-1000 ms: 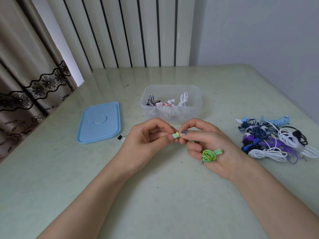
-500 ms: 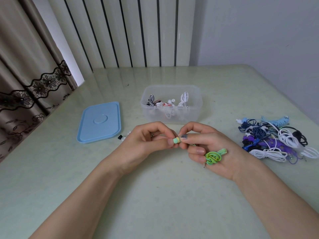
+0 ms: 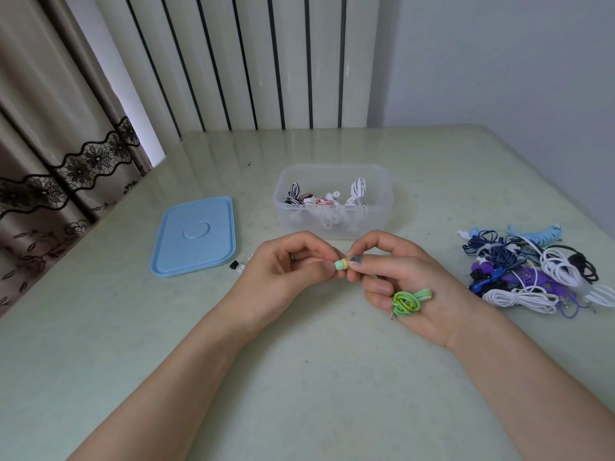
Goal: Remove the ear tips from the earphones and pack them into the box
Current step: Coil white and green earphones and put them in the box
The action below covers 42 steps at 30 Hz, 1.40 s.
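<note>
My two hands meet over the middle of the table. My left hand (image 3: 293,271) pinches the pale green ear tip (image 3: 340,264) of a green earphone between thumb and fingers. My right hand (image 3: 406,281) pinches the earbud just behind that tip, and its lower fingers hold the coiled green cable (image 3: 407,302), whose plug hangs below. Behind the hands stands the clear plastic box (image 3: 382,207), open, with several bundled earphones inside.
A light blue lid (image 3: 196,236) lies flat to the left of the box. Two small loose ear tips (image 3: 237,266), one black and one white, lie near its corner. A tangled pile of earphones (image 3: 532,271) in white, blue and purple sits at the right.
Both hands have shifted slightly lower and nearer, still pinching the same earbud. The coiled cable has slid a little along my right fingers.
</note>
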Available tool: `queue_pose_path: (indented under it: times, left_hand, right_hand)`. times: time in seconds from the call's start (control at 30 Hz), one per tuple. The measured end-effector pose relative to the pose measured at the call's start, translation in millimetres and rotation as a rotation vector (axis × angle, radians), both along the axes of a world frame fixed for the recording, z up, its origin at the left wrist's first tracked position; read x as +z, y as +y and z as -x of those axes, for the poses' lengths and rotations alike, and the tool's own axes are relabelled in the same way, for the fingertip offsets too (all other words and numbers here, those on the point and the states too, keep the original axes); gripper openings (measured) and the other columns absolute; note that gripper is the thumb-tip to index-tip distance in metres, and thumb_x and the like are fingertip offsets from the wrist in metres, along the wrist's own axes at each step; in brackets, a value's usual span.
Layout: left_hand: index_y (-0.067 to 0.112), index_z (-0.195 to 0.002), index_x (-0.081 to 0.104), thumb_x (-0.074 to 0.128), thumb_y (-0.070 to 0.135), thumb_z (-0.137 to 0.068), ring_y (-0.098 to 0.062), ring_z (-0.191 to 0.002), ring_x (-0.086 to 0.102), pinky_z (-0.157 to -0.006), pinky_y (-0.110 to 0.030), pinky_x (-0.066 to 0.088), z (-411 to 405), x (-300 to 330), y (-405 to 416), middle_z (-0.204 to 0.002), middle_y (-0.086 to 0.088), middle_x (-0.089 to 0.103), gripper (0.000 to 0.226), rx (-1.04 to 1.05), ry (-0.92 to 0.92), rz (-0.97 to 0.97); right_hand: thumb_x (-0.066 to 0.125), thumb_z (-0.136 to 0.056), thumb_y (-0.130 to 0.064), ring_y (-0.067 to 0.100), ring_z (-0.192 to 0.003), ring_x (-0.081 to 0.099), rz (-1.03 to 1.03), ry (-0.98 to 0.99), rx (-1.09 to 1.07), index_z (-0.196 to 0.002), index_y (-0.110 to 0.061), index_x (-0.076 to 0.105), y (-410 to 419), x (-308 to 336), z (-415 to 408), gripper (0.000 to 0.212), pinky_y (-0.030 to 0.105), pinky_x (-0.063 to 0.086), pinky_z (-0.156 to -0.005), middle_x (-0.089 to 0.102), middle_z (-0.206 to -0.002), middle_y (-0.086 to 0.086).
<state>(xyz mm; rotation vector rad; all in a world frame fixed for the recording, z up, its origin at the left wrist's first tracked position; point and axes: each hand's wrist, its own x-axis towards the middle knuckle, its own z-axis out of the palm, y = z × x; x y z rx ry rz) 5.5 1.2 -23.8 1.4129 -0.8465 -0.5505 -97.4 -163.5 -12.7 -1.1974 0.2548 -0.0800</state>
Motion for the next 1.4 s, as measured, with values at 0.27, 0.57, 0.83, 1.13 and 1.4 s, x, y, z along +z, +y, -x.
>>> queue_pose_path:
  times: [0.27,0.57,0.83,1.13,1.4]
  left_hand:
    - [-0.006,-0.097,0.065,0.067,-0.004,-0.092,-0.019,-0.091,0.075,-0.094,-0.031,0.057,3,0,-4,-0.094,-0.014,0.078,0.006,0.072,-0.018,-0.005]
    - [0.001,-0.088,0.065,0.068,0.006,-0.094,-0.016,-0.067,0.066,-0.07,-0.022,0.051,2,-1,-5,-0.076,-0.003,0.065,0.008,0.099,-0.098,-0.053]
    - [0.015,-0.088,0.068,0.075,0.016,-0.089,-0.015,-0.066,0.062,-0.071,-0.022,0.052,4,3,-3,-0.079,-0.009,0.065,0.007,-0.118,0.115,0.051]
    - [0.02,-0.083,0.066,0.07,0.019,-0.083,-0.015,-0.063,0.054,-0.065,-0.022,0.049,9,8,-4,-0.075,-0.008,0.058,0.005,-0.15,0.261,0.158]
    - [0.007,-0.09,0.06,0.072,0.01,-0.093,-0.024,-0.08,0.071,-0.079,-0.041,0.057,18,11,-6,-0.082,-0.004,0.072,0.013,0.105,-0.143,0.158]
  right_hand:
    - [0.058,-0.089,0.004,0.009,-0.042,0.031,0.006,-0.013,-0.05,-0.081,-0.01,0.062,2,0,-2,0.016,0.019,0.03,-0.038,0.06,-0.068,0.015]
    - [0.058,-0.09,0.003,0.01,-0.044,0.03,0.017,-0.041,-0.074,-0.085,-0.009,0.062,2,-3,-1,0.013,0.021,0.029,-0.041,0.058,-0.071,0.014]
    - [0.063,-0.072,-0.003,0.004,-0.035,0.032,-0.306,0.053,0.097,-0.075,-0.009,0.064,-1,6,3,0.007,0.014,0.027,-0.031,0.055,-0.063,0.01]
    - [0.087,-0.057,0.006,0.005,-0.039,0.042,-0.674,-0.025,0.282,-0.079,-0.002,0.067,3,1,2,0.031,0.014,0.037,-0.031,0.058,-0.069,0.014]
    - [0.086,-0.056,0.007,0.006,-0.039,0.041,-0.691,-0.021,0.205,-0.078,-0.002,0.066,1,-2,-3,0.031,0.015,0.037,-0.032,0.058,-0.074,0.014]
